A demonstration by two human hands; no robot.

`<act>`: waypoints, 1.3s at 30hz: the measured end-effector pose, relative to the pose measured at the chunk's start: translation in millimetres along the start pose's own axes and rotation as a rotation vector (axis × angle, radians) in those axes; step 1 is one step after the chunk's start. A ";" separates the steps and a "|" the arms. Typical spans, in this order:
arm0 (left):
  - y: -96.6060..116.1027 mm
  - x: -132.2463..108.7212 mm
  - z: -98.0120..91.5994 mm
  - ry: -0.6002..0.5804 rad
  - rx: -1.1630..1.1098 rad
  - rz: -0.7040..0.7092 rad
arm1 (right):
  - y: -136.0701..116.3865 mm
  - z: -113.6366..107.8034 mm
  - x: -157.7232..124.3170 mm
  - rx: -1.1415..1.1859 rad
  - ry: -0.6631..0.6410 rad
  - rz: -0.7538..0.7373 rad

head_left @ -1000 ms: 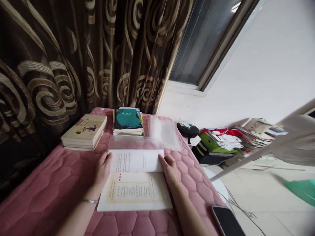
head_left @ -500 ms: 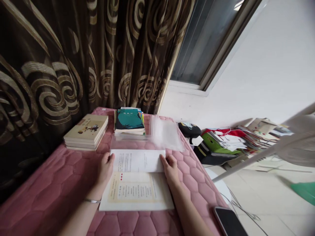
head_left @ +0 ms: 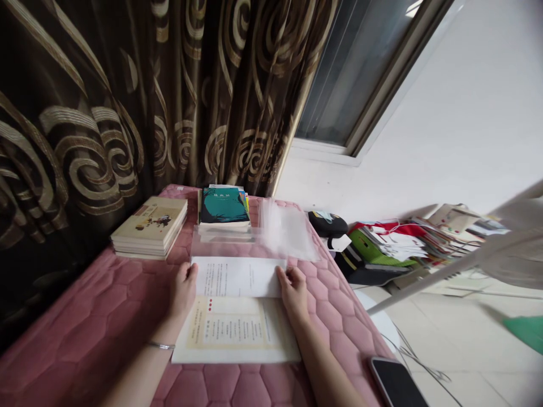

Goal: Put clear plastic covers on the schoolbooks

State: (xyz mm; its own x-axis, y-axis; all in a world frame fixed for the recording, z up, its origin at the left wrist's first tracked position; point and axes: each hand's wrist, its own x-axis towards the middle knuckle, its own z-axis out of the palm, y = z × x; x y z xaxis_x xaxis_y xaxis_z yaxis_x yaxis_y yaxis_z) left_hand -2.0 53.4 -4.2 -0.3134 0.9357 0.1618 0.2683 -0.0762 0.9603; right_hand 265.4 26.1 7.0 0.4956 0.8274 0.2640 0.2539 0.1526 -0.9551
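An open book [head_left: 237,330] lies on the pink quilted mattress [head_left: 127,328], its printed pages facing up. My left hand [head_left: 184,285] pinches the left edge of its upper white page [head_left: 244,277] between thumb and fingers. On the opposite edge, my right hand [head_left: 292,288] grips the same page, with the thumb on top. A clear plastic book cover [head_left: 224,244] stretches out past the page's far edge. Whether it wraps the page under my fingers is hard to see.
Beyond the book stand a stack of cream books [head_left: 150,226] and a pile topped by a teal book [head_left: 224,206]. Clear plastic sheets [head_left: 291,232] lie to their right. A phone [head_left: 396,381] rests at the near right edge, by a grey pole [head_left: 424,282].
Hardly anything differs: the view has shifted very slightly. Both hands keep their grip on the page in the same place.
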 end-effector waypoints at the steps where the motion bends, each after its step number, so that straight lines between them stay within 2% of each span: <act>1: 1.2 -0.1 -0.2 -0.006 -0.011 -0.001 | 0.7 -0.4 0.3 -0.003 -0.004 0.000; 13: 3.6 -1.0 -0.7 -0.003 -0.028 -0.042 | 15.5 -2.6 3.4 0.012 -0.034 -0.025; 30: -1.7 0.8 0.5 0.031 0.060 0.020 | 1.2 -1.4 2.0 0.038 -0.057 0.016; 39: 0.3 1.2 -0.4 -0.009 -0.088 -0.029 | 8.0 -2.2 3.8 0.016 -0.040 0.032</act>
State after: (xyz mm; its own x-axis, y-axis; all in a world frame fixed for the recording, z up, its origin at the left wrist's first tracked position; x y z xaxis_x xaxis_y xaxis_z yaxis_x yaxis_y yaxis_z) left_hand -2.6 54.4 -3.6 -0.3116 0.9411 0.1315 0.1781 -0.0781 0.9809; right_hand 271.1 29.3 0.7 0.4693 0.8532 0.2277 0.2252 0.1336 -0.9651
